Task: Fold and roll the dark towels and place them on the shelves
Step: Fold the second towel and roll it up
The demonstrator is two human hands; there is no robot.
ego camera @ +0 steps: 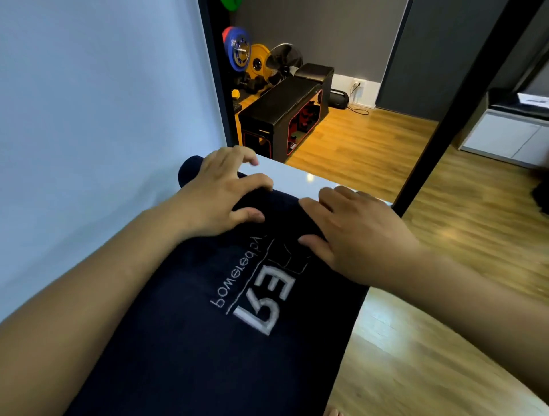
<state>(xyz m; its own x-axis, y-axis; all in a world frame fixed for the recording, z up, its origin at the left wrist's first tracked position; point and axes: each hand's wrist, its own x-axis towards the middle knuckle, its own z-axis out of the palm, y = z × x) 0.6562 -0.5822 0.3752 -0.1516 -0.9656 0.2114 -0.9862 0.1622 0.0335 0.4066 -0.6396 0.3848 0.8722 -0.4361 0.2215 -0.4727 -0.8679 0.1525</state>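
Dark towel (193, 341): near end cut off by the lower edge. Its rolled far end is partly hidden under the left grip (214, 196) and right grip (356, 234). Embroidered logo (258, 300): upper part covered by the right grip. Far fingertips (252, 160) of the left grip are blurred. Green weight plate (231, 3): cut by the top edge. Bench (297, 181): largely hidden beneath the towel.

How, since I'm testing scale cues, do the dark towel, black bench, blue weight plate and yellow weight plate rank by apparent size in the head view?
dark towel, nearest the camera
black bench
blue weight plate and yellow weight plate: nearly alike, left unranked
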